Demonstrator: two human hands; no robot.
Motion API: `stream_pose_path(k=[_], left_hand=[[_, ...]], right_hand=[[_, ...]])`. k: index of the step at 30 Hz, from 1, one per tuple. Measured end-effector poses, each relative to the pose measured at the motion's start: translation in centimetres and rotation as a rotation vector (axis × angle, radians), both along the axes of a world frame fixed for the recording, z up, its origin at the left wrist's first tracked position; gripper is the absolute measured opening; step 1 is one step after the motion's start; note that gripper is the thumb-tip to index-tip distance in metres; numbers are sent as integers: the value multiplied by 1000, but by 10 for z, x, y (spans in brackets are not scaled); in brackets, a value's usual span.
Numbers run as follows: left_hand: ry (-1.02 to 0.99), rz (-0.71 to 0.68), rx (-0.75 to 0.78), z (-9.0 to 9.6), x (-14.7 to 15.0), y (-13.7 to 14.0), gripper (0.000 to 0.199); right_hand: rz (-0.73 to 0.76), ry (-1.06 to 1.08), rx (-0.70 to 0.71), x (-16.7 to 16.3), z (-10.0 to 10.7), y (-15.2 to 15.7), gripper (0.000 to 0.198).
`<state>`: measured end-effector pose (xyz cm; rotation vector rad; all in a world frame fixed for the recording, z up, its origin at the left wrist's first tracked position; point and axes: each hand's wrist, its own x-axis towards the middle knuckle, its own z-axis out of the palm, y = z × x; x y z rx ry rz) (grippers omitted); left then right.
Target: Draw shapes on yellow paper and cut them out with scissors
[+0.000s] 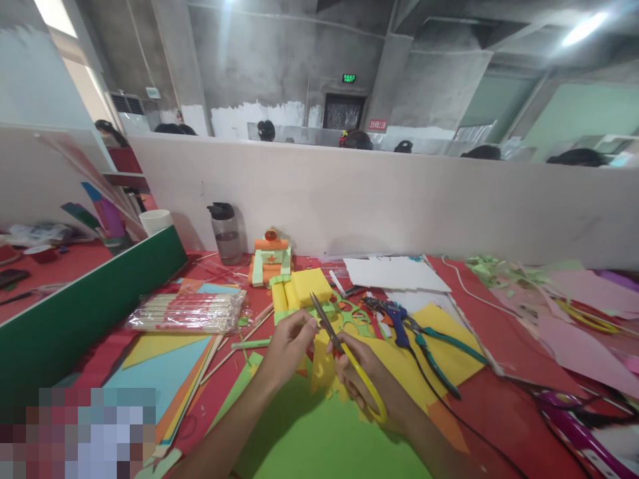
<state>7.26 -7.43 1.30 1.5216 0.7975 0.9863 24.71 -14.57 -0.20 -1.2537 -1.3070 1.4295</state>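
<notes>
The right hand (357, 371) gripped yellow-handled scissors (351, 357), tips pointing away; just left of them, the left hand (292, 339) was pinched narrow (on what, I couldn't tell). Green paper (324, 436) lay beneath the grip, a yellow block (313, 286) just beyond.

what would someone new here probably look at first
Probably the yellow-handled scissors in the person's right hand, just below the view's centre, blades pointing away. Next might come the bright green sheet beneath the forearms, then the orange and pale-green model farther back, near the white partition.
</notes>
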Motion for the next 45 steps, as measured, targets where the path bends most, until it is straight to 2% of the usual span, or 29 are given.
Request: stream_pose_path(k=[5, 8, 12, 17, 22, 26, 33, 39, 45], left_hand=[[13, -16, -17, -2, 0, 2, 32], [85, -42, -23, 3, -6, 6, 32], [334, -90, 58, 22, -33, 20, 35], [516, -138, 220, 39, -75, 36, 37], [808, -309, 378, 32, -94, 44, 21], [953, -382, 388, 20, -94, 48, 21], [865, -479, 382, 10, -96, 52, 24], [857, -493, 335, 4, -100, 55, 27], [834, -470, 314, 13, -101, 51, 24]], right_hand=[[8, -39, -30, 2, 15, -3, 58], [-33, -51, -24, 4, 17, -2, 52], [-75, -18, -26, 8, 20, -4, 47], [-128, -53, 15, 9, 27, -8, 51], [-128, -54, 20, 8, 25, -6, 45], [-102, -84, 30, 8, 24, -6, 43], [-162, -184, 54, -1, 39, -10, 43], [-177, -163, 53, 0, 36, -8, 46], [-180, -188, 71, 1, 41, -10, 42]])
